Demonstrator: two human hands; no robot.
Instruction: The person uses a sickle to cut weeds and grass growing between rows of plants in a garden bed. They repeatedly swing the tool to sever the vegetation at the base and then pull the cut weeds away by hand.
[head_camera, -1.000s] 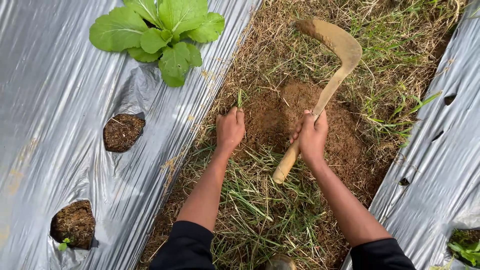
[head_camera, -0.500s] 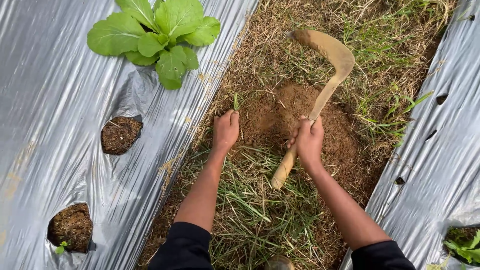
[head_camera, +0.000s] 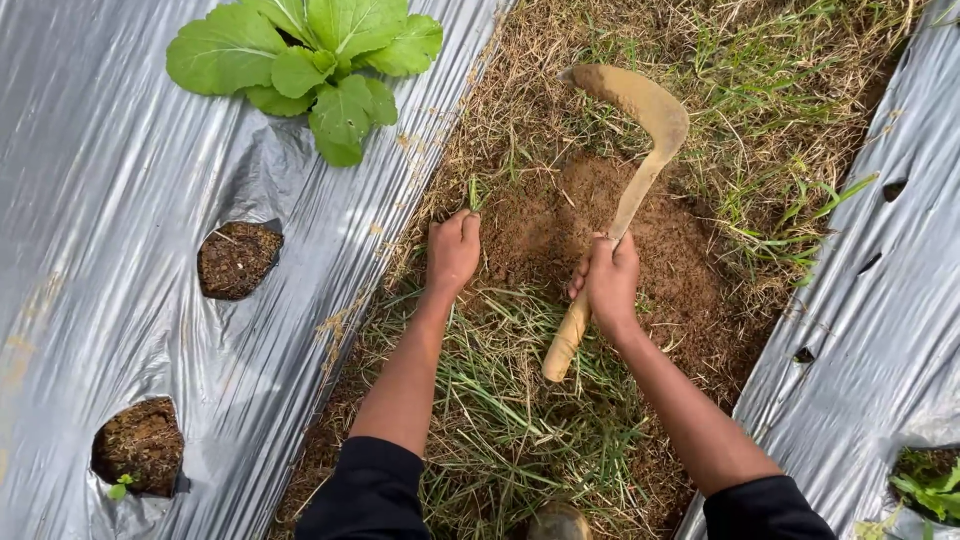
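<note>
My right hand (head_camera: 606, 280) grips the wooden handle of a curved sickle (head_camera: 636, 110), whose soil-coated blade arches up and left over the dry grass. The handle's end sticks out below my fist. My left hand (head_camera: 453, 252) is closed around a small tuft of green grass (head_camera: 475, 192) at the left edge of a scraped patch of bare brown soil (head_camera: 590, 215). Both forearms reach forward from black sleeves. Cut green grass lies under my wrists.
Silver plastic mulch (head_camera: 110, 230) covers the bed on the left, with a leafy green plant (head_camera: 310, 62) at the top and two soil-filled planting holes (head_camera: 238, 260) (head_camera: 140, 447). Another sheet of mulch (head_camera: 880, 330) runs along the right, with a small plant (head_camera: 930, 485).
The sickle blade has shifted a little to the left and down, and my right hand has drawn back slightly. My left hand stays closed on the grass tuft.
</note>
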